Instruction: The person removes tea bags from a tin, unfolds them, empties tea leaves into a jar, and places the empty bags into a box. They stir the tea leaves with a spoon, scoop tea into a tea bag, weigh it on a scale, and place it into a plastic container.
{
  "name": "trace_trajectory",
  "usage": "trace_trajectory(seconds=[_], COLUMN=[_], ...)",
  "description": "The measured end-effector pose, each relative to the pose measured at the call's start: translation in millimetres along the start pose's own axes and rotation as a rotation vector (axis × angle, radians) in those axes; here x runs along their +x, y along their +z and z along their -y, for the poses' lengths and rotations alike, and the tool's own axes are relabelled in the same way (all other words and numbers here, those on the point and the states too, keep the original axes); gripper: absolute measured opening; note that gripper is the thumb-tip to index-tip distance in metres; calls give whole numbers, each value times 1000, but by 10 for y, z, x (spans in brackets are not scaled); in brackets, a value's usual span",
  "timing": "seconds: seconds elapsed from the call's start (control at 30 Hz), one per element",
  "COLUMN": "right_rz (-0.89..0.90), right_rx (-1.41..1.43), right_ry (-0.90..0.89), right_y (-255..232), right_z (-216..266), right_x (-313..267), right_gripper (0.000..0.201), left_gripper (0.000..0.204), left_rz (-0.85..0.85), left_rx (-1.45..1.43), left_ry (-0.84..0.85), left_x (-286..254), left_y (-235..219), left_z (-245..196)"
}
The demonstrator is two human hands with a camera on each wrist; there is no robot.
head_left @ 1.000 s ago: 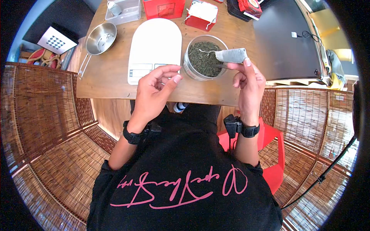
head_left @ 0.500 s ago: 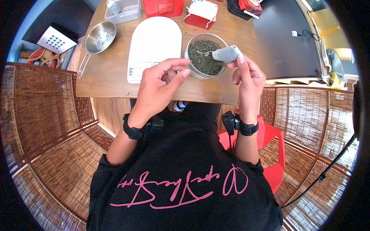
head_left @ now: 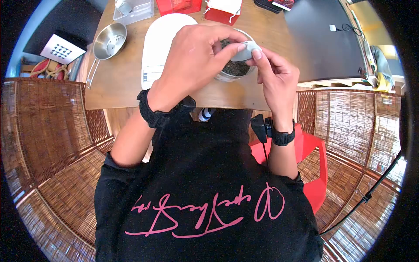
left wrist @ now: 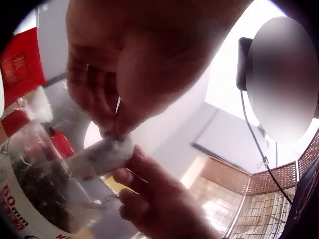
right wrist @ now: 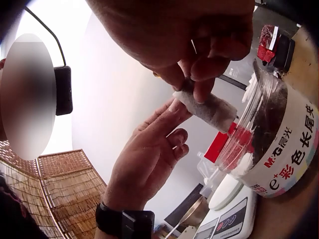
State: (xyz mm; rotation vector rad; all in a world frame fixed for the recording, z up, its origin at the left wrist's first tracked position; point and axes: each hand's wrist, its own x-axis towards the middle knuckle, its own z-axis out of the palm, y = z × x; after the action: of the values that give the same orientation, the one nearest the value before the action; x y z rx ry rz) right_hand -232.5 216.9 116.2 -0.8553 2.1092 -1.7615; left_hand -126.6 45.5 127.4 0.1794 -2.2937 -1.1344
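Observation:
A filled tea bag is pinched between both hands, close over a clear round tub of dark dried tea leaves. My left hand comes over from the left, its thumb and fingertips at the bag's upper end. Thumb and fingers of my right hand grip the bag from the other side. In the right wrist view the tea bag looks plump and tilts toward the tub's printed wall. The left hand partly hides the tub in the head view.
A white kitchen scale lies left of the tub, with a steel pan further left. At the back stand a clear plastic box, a red box and a red tin with white bags.
My left hand has moved up and right from beside the tub to take hold of the tea bag. The right hand, holding the bag, has shifted slightly up and left over the tub.

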Motion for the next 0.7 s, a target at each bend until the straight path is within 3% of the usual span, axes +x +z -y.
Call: trace_trajectory(seconds=[0.17,0.7], right_rz=[-40,-90], right_rx=[65,-194], right_ry=[-52,-144], right_y=[22,-58], right_z=[17,-19], right_x=[21,53], right_gripper=[26,20], left_gripper=[18,18], left_rz=[-16,6], left_rx=[0,-51], left_ry=[18,-50], left_x=[64,24], left_y=[8,50], left_z=[21,31])
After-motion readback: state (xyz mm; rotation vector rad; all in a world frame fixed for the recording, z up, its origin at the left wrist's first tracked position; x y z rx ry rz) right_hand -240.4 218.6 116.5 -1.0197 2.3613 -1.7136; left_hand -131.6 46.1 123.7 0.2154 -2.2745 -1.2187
